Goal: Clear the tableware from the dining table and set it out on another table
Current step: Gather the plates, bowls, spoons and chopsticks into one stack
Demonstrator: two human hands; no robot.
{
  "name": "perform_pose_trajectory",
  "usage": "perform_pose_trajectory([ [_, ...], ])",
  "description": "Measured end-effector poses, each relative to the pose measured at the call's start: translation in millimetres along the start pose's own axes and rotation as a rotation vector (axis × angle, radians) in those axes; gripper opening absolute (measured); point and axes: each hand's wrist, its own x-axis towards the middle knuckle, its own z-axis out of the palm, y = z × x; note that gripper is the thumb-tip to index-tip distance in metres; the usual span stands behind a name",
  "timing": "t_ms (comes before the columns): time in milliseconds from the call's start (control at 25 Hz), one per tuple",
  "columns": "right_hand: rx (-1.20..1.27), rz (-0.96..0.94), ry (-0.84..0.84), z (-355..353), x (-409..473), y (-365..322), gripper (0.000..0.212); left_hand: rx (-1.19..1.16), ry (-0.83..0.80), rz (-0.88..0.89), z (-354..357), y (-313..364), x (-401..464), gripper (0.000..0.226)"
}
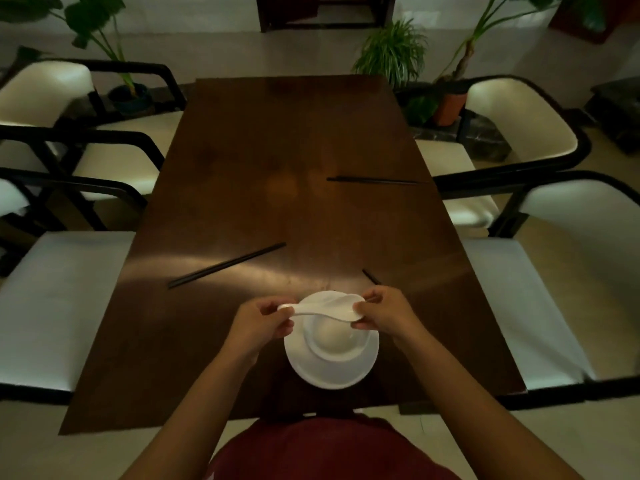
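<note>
A white ceramic spoon [325, 308] is held level above a white bowl [334, 336], which sits on a white plate [330, 370] near the front edge of the dark wooden table [242, 150]. The left hand [258, 325] pinches the spoon's handle end, its grip narrow, fingers curled round the handle. The right hand [384, 313] pinches the spoon's scoop end, thumb below and fingers over the rim, its grip likewise closed on the spoon. The bowl sits toward the far side of the plate.

Further out on the table lie dark chopsticks: one pair [227, 266] left of the hands, lying slantwise; another pair [375, 181] toward the right edge, lying almost crosswise; and a short dark end of a third [370, 277] shows just beyond the right hand, the rest hidden behind it.

Cream-cushioned chairs with black frames stand along both sides, among them one at the near left [62, 306] and one at the near right [540, 306]. Potted green plants [393, 53] stand beyond the far end of the table
</note>
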Motion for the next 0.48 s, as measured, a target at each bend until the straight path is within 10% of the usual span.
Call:
perform_pose_trajectory([
  [480, -1.14, -0.407, 0.189, 28, -6, 22, 0.016, 0.021, 0.115, -0.056, 2, -21, 6, 0.013],
])
